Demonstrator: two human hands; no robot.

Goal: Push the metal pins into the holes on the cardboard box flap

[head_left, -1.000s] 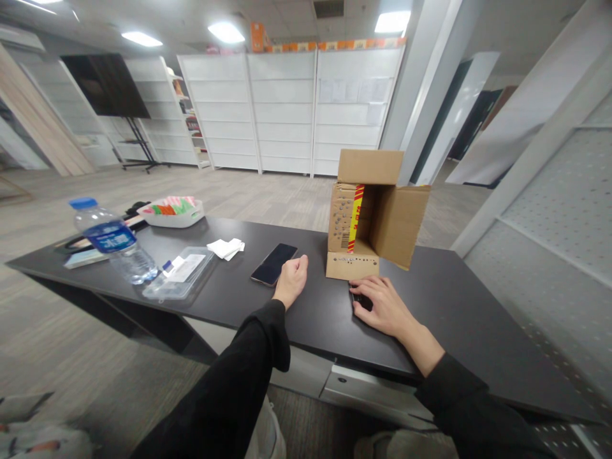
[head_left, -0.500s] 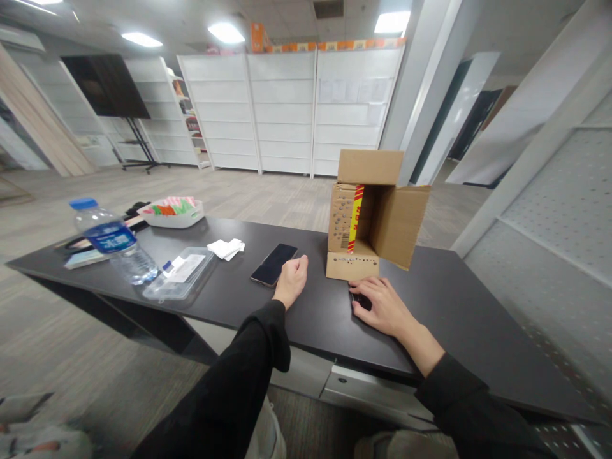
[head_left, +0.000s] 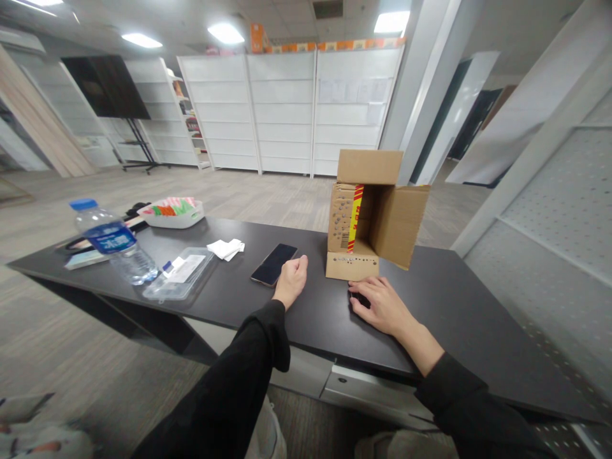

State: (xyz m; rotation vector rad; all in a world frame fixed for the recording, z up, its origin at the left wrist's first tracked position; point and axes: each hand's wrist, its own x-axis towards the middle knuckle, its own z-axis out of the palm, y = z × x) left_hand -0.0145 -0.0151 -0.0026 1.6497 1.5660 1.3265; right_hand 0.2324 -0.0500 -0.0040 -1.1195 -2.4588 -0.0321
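Brown cardboard box (head_left: 370, 217), open toward us, is standing on the long black table (head_left: 454, 306), just behind our hands. Our right hand (head_left: 380, 306) is lying flat over a small dark object (head_left: 359, 299), covering it, not grasping. Our left hand (head_left: 292, 280) is resting loosely curled, holding nothing, beside a flat black smartphone (head_left: 274, 263).

A single head-worn camera looked forward and down over the dark counter (head_left: 444, 299) from close above its near edge. It faced white shelving units (head_left: 287, 115) across the room.
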